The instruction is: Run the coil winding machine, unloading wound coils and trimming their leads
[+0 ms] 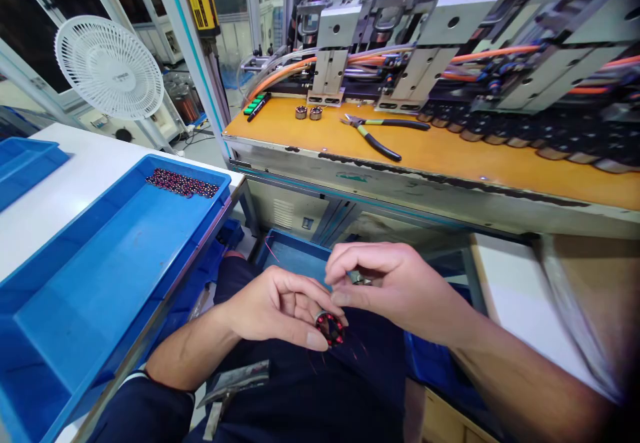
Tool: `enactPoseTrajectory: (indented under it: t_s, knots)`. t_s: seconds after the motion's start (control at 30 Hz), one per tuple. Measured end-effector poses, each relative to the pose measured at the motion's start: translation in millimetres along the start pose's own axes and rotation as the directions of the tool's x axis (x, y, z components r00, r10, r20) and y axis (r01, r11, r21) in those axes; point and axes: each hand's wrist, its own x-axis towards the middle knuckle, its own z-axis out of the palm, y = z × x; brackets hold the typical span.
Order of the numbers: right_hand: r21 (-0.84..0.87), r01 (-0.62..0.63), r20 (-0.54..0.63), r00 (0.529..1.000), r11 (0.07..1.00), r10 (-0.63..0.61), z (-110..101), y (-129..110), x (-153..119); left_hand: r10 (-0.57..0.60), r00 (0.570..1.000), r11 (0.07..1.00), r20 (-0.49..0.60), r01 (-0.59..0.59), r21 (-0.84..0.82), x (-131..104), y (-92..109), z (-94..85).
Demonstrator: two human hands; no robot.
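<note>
My left hand grips a small wound motor stator, a dark ring with red windings, between thumb and fingers above my lap. Thin red wire ends trail down from the ring. Just above and to the right is my right hand, its thumb and fingers pinched together close to the left fingertips. A bit of shiny metal shows behind the right fingers; what it belongs to is hidden, and I cannot make out what that hand holds.
A blue tray on the left bench carries many stators at its far end. On the orange machine ledge lie cutting pliers, two metal rings and markers. Dark cylindrical parts line the right. Another blue tray sits below.
</note>
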Motion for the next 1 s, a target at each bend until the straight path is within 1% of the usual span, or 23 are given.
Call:
enactPoseTrajectory:
  t_s: [0.1, 0.17, 0.4, 0.5, 0.63, 0.73, 0.87, 1.0]
  knots:
    - [0.032, -0.006, 0.099, 0.995, 0.999, 0.002, -5.1, 1.8, 0.0, 0.023, 0.999, 0.999, 0.036, -0.022, -0.025, 1.3, -1.0, -1.7]
    - [0.039, 0.006, 0.117, 0.993, 0.999, -0.010, -6.4, 4.1, 0.0, 0.024, 0.998, 1.000, 0.049, -0.023, -0.009, 2.3, -0.7, -1.4]
    - [-0.016, 0.056, 0.076, 0.996, 0.998, -0.055, -2.3, 4.9, 3.9, -0.021, 1.000, 0.999, 0.014, 0.020, 0.047, 3.4, 2.3, 1.2]
    - [-0.072, 0.046, 0.027, 0.999, 0.996, -0.045, 1.0, 1.5, 3.3, -0.001, 1.000, 0.999, 0.006, 0.001, 0.039, 3.3, 2.4, 0.0]
    - [-0.147, -0.033, -0.103, 0.995, 0.989, 0.017, 4.0, -1.2, -4.1, 0.106, 0.993, 0.994, -0.047, -0.104, 0.041, 3.4, 2.3, -1.4]
    - [-0.139, -0.109, -0.162, 0.983, 0.984, 0.086, 5.1, -2.0, -12.1, 0.152, 0.984, 0.987, -0.096, -0.146, 0.064, 3.3, 1.3, -1.5]
    - [-0.083, -0.194, -0.176, 0.968, 0.977, 0.177, 5.7, -2.2, -22.4, 0.218, 0.971, 0.973, -0.094, -0.209, 0.098, 3.5, -0.6, -1.2]
    - [0.044, -0.293, -0.149, 0.943, 0.955, 0.297, 6.1, -1.5, -28.9, 0.329, 0.942, 0.924, -0.072, -0.305, 0.233, 4.6, 0.1, -0.9]
